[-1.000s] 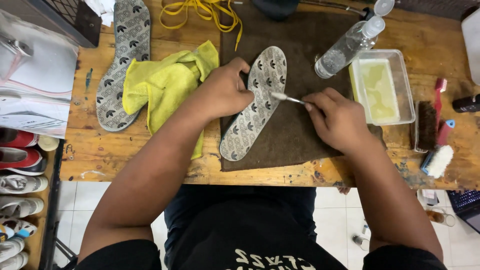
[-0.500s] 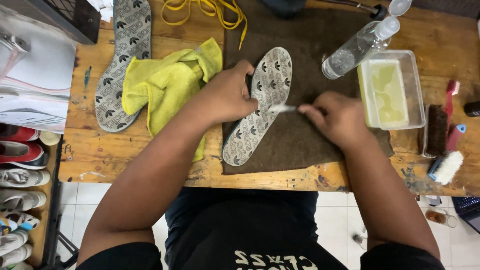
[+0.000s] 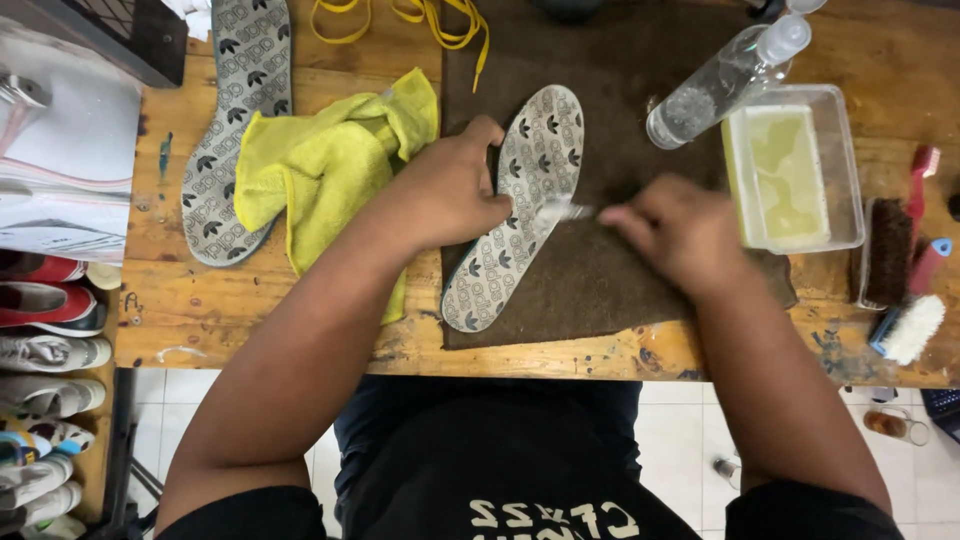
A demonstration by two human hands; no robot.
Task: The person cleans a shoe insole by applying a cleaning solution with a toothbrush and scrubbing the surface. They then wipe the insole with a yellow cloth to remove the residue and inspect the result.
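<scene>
A grey patterned insole (image 3: 520, 200) lies slanted on a dark brown mat (image 3: 620, 270) on the wooden table (image 3: 250, 320). My left hand (image 3: 450, 190) presses down on the insole's left edge and holds it still. My right hand (image 3: 680, 230), blurred by motion, grips a small brush (image 3: 565, 211) whose pale head touches the insole's right edge. A second insole (image 3: 232, 130) of the same pattern lies at the far left, partly under a yellow cloth (image 3: 320, 160).
A clear plastic tub of pale liquid (image 3: 790, 175) and a clear spray bottle (image 3: 720, 75) sit at the right. Several brushes (image 3: 905, 270) lie by the right edge. Yellow laces (image 3: 400, 15) lie at the back. Shoes (image 3: 45, 330) fill a rack on the left.
My right hand has slid the brush back and forth across the insole's right edge. My left hand has stayed on the insole. The view has shifted slightly.
</scene>
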